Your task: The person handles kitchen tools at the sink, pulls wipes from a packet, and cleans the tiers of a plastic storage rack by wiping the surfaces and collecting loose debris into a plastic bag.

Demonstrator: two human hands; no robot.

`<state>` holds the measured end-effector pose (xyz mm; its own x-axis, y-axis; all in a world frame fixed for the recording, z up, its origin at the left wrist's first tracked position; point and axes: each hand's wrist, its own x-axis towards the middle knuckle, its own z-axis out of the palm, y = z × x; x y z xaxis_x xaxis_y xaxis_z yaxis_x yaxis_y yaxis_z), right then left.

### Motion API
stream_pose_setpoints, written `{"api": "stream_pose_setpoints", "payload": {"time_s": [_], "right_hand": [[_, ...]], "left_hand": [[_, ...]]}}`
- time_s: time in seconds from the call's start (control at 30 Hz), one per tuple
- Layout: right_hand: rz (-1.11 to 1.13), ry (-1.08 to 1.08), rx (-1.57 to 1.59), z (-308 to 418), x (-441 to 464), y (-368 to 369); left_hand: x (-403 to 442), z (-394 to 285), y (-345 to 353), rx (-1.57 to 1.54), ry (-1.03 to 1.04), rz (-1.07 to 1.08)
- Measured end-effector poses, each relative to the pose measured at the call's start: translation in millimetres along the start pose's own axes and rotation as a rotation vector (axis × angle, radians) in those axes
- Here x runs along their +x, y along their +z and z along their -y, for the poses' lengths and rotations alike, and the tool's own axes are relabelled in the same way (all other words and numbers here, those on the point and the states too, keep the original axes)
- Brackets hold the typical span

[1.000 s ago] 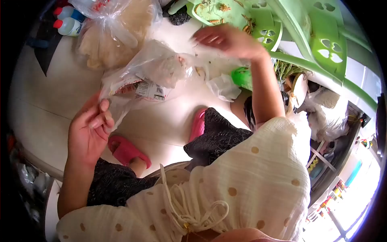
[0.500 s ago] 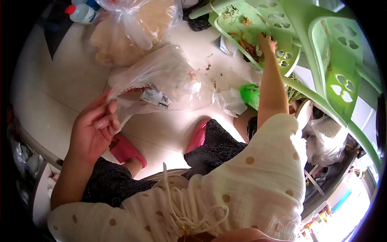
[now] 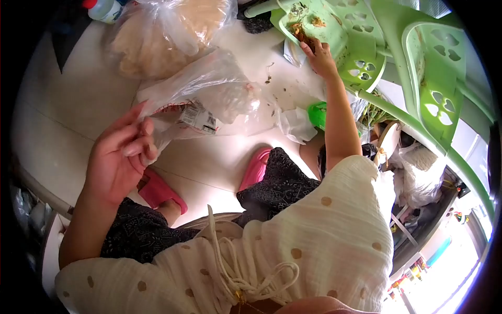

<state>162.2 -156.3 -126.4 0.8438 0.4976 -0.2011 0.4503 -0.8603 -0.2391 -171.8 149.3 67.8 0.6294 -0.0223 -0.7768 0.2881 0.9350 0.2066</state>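
My left hand (image 3: pixel 125 152) pinches the edge of a clear plastic bag (image 3: pixel 214 86) and holds its mouth up. Inside the bag lie a piece of packaging with a printed label (image 3: pixel 198 116) and some crumpled film. My right hand (image 3: pixel 320 58) reaches onto the upper tier of a green plastic rack (image 3: pixel 361 48), which has heart-shaped cut-outs. Its fingers are apart and touch a small heap of brownish dry scraps (image 3: pixel 299 32) near the tier's left rim; fingertips are partly hidden among them.
A big knotted clear bag of tan contents (image 3: pixel 167 36) stands on the floor beside a red-capped bottle (image 3: pixel 104 11). Crumpled white paper (image 3: pixel 298 125) and a green item (image 3: pixel 317 114) lie below the rack. Filled plastic bags (image 3: pixel 421 175) sit at right. Pink slippers (image 3: pixel 162 191) are underfoot.
My right hand has moved left across the green tier, and the brownish scraps have shifted toward its left rim. My left hand keeps its hold on the bag.
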Motion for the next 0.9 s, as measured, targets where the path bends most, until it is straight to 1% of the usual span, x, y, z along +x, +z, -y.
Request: {"api": "stream_pose_setpoints", "payload": {"time_s": [0.07,0.2,0.4,0.5,0.63,0.73,0.83,0.9], "right_hand": [[-0.014,-0.033,0.028,9.3,4.9,0.2],[-0.054,-0.051,0.054,24.8,8.5,-2.7],[-0.065,-0.169,0.236,13.7,19.2,5.4],[-0.009,-0.093,0.335,12.8,25.8,2.0],[-0.101,-0.006,0.324,3.5,33.7,10.3],[-0.254,0.084,0.327,0.1,34.6,8.6],[-0.262,0.072,0.457,1.3,32.5,-8.3],[-0.316,-0.001,0.554,-0.4,27.4,-24.8]], "left_hand": [[-2.6,1.0,-3.3,-0.003,0.01,0.03],[-7.5,3.3,-3.1,0.017,0.033,0.013],[-6.6,5.8,0.5,0.005,0.04,0.01],[-6.7,7.9,2.4,-0.004,0.024,0.04],[-14.0,10.4,12.0,-0.058,0.005,0.084],[-17.6,16.1,20.9,-0.054,0.035,0.091],[-17.5,17.6,21.6,-0.043,0.078,0.092],[-15.2,17.6,21.6,-0.05,0.095,0.108]]}}
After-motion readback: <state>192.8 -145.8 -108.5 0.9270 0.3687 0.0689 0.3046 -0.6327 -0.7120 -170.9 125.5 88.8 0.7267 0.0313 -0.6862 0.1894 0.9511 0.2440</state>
